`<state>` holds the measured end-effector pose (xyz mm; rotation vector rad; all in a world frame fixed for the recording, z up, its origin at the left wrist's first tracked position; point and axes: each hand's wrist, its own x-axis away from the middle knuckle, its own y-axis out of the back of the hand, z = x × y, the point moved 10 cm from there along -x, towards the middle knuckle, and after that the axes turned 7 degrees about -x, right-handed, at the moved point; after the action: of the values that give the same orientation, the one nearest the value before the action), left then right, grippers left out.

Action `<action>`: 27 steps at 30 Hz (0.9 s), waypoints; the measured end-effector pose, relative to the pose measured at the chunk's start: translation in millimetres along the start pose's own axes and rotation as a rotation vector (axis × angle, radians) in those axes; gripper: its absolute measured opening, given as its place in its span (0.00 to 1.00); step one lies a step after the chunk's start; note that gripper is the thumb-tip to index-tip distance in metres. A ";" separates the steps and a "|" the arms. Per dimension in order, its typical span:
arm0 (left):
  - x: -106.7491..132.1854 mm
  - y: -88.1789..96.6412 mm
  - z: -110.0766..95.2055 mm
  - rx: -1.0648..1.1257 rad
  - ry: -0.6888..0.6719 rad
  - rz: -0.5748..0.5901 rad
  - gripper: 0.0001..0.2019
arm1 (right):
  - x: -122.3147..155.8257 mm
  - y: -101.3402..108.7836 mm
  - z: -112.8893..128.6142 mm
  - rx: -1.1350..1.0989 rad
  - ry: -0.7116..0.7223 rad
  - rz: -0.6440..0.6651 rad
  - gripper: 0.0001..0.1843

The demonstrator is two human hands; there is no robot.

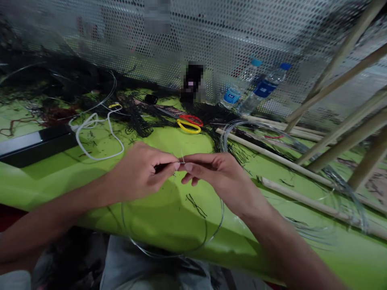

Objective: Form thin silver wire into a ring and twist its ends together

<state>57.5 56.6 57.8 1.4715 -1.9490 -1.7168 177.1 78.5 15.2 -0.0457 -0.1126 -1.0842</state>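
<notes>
My left hand (148,167) and my right hand (216,171) meet fingertip to fingertip above the green table (178,217). Each pinches an end of a thin wire loop (222,219), which hangs below them over the table's front edge. Where the fingertips come together, a short bit of the wire sticks up. The exact joint between the ends is mostly hidden by my thumbs. A few cut black threads (196,205) lie on the table under my hands.
Scissors with red and yellow handles (189,125) lie beyond my hands, amid black netting (137,117). A white cord (116,155) is at left. Wire coils (225,137) and wooden poles (302,197) lie at right. Two water bottles (266,88) stand against the perforated metal panel (211,36).
</notes>
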 end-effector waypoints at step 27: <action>0.9 -3.9 -7.4 0.012 -0.079 -0.019 0.14 | -6.7 -12.7 -16.9 -0.100 -0.170 0.220 0.21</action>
<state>64.1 51.6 56.6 1.4512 -1.9934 -1.8013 164.0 76.8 -2.6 -0.2354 -0.2017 -0.8643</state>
